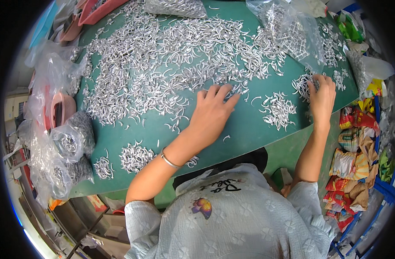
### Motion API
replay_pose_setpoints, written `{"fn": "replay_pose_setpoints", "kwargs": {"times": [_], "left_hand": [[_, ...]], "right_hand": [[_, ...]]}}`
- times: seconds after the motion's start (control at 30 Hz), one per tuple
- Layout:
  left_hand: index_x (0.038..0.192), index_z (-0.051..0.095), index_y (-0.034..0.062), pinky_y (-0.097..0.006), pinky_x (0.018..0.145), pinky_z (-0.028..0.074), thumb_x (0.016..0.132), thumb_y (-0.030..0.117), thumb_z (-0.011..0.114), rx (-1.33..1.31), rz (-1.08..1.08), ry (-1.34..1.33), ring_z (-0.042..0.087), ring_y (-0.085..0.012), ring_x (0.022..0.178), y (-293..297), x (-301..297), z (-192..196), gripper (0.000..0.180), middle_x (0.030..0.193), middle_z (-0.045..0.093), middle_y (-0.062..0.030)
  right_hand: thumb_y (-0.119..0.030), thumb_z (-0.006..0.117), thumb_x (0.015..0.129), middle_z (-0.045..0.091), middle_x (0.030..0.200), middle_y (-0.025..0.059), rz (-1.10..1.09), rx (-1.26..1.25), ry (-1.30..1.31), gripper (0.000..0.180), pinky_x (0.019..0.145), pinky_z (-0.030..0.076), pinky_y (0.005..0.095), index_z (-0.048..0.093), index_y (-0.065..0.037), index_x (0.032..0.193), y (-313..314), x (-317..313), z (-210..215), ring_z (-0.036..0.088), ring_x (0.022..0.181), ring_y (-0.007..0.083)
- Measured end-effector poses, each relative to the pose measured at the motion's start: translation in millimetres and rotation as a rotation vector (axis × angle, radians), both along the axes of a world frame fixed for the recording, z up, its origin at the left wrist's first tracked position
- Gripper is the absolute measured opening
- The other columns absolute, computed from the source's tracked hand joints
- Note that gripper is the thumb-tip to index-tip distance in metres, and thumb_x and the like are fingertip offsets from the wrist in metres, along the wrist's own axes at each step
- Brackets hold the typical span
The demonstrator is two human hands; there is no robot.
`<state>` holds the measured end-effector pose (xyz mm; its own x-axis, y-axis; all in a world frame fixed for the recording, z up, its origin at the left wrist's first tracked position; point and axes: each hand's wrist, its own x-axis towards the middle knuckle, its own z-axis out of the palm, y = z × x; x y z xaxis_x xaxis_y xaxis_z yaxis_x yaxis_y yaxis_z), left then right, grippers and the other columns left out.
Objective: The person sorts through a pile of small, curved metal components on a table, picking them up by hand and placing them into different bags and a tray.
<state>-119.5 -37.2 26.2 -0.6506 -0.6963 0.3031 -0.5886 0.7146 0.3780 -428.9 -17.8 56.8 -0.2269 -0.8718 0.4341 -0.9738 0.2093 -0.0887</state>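
Small curved silver metal pieces (137, 77) lie in a broad heap over the green table (249, 129). At the near edge of this heap is my left hand (212, 112), its fingers spread and their tips touching the pieces. My right hand (322, 99) is over a small pile of the same pieces (301, 86) at the right. Its fingers are bent down and drawn together with the thumb; whatever is between them is hidden. Another small pile (278, 111) lies between my two hands. A bangle circles my left wrist.
Near the front edge are more small piles (136, 157). Clear plastic bags of metal parts stand at the left (72, 142), the far side (176, 6) and the far right (292, 39). A pink basket (100, 11) sits far left. Colourful sacks (348, 164) fill a blue rack at right.
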Motion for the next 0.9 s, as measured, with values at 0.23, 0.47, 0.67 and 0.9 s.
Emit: {"fn": "replay_pose_setpoints", "kwargs": {"times": [0.23,0.47,0.67,0.9], "left_hand": [[0.107,0.063,0.0068,-0.040,0.087,0.038,0.080,0.001,0.066,0.002,0.143,-0.011,0.054,-0.0279,0.105,-3,28,-6,0.028,0.113,0.057,-0.0090],[0.109,0.062,0.0067,-0.040,0.084,0.037,0.082,0.004,0.067,0.070,0.122,0.058,0.054,-0.0271,0.102,10,19,4,0.028,0.111,0.056,-0.0089],[0.103,0.061,0.0061,-0.038,0.080,0.038,0.082,0.005,0.067,0.138,0.038,-0.004,0.055,-0.0272,0.095,6,20,-3,0.022,0.104,0.056,-0.0090],[0.101,0.061,0.0052,-0.037,0.076,0.040,0.082,0.002,0.065,0.191,0.057,0.082,0.055,-0.0281,0.091,13,29,-3,0.019,0.099,0.057,-0.0096]], "right_hand": [[-0.007,0.071,0.077,0.057,0.104,0.0094,0.563,0.224,-0.292,0.029,0.083,0.038,0.0387,0.061,-0.002,0.104,14,129,-13,0.052,0.100,0.0292],[-0.003,0.073,0.074,0.057,0.099,0.0110,0.698,0.220,-0.574,0.023,0.081,0.040,0.0398,0.061,-0.002,0.093,23,129,-17,0.053,0.094,0.0304],[-0.006,0.073,0.075,0.057,0.091,0.0111,0.566,0.118,-0.482,0.018,0.078,0.039,0.0399,0.062,-0.003,0.089,19,134,-11,0.053,0.087,0.0303],[-0.008,0.074,0.074,0.053,0.095,0.0088,0.622,0.241,-0.417,0.023,0.077,0.035,0.0390,0.061,-0.005,0.092,26,134,-18,0.050,0.090,0.0275]]}}
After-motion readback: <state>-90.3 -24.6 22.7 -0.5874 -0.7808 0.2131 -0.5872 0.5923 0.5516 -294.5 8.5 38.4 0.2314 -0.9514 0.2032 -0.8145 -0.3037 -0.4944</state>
